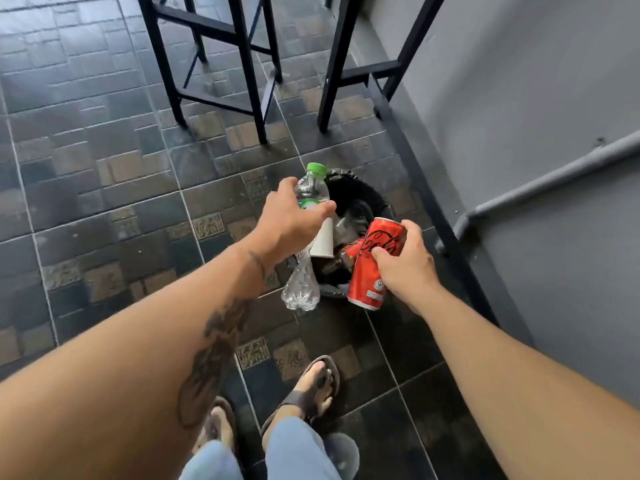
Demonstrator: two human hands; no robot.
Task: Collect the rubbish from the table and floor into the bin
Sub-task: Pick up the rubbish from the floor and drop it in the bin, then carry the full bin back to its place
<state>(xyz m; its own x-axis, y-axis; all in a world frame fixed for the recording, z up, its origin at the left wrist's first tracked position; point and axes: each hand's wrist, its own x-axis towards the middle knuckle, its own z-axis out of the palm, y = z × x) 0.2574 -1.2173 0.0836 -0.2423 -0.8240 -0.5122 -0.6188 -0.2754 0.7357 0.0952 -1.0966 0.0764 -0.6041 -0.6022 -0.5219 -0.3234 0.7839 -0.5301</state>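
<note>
My left hand (289, 225) grips a crushed clear plastic bottle (302, 285) with a green cap, held upright over the left rim of the bin. My right hand (405, 261) holds a red cola can (372, 268) tilted over the bin's right side. The black bin (358, 199), lined with a dark bag, stands on the tiled floor near the wall. Inside it lie a white paper cup (322, 240), another red can and other rubbish, partly hidden by both hands.
Black metal stool legs (247, 69) and table legs (334, 69) stand on the floor beyond the bin. A grey wall with a grey pipe (540, 187) runs along the right. My sandalled feet (313, 389) stand just in front of the bin.
</note>
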